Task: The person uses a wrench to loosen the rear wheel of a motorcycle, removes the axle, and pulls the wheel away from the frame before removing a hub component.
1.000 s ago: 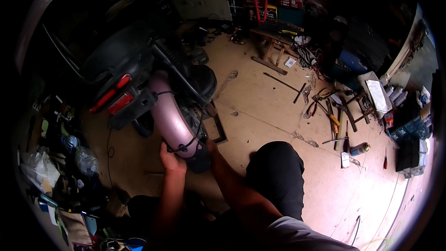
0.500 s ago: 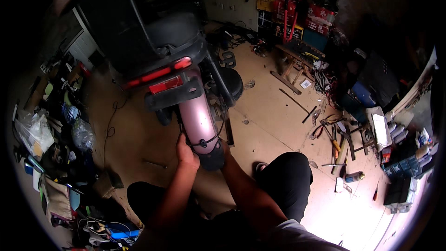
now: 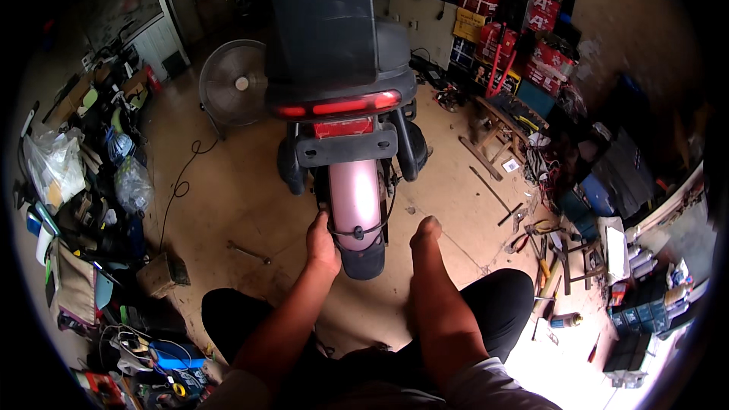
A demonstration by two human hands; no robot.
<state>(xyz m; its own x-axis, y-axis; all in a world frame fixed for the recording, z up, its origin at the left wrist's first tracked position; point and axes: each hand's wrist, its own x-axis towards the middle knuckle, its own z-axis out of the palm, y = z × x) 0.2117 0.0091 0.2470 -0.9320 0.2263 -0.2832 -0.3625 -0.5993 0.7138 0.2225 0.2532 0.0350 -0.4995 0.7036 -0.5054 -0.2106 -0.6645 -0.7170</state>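
Dim workshop, tan floor, clutter down both sides. Pink rear mudguard is dead centre, under the tail of a scooter whose black rear box or backrest faces us. Black mud flap at its lower end, dark cable with a clip across it just above. Left hand is up against the mudguard's left edge, thumb side up; fingers are hidden, so can't tell if it's clamped or only bracing. Right hand is off to the right, apart from the mudguard; its fingers are foreshortened, can't tell if they're curled or spread. My read: step in hand is positioning or steadying the lower mudguard, one side supported. Next move probably calls for a right-side hold level with the left, keeping the cable unpinched. Above that: black plate bracket, red reflector, red tail light. Further out: metal hand tool on the floor to the left, pedestal fan beyond, pliers and spray can to the right.
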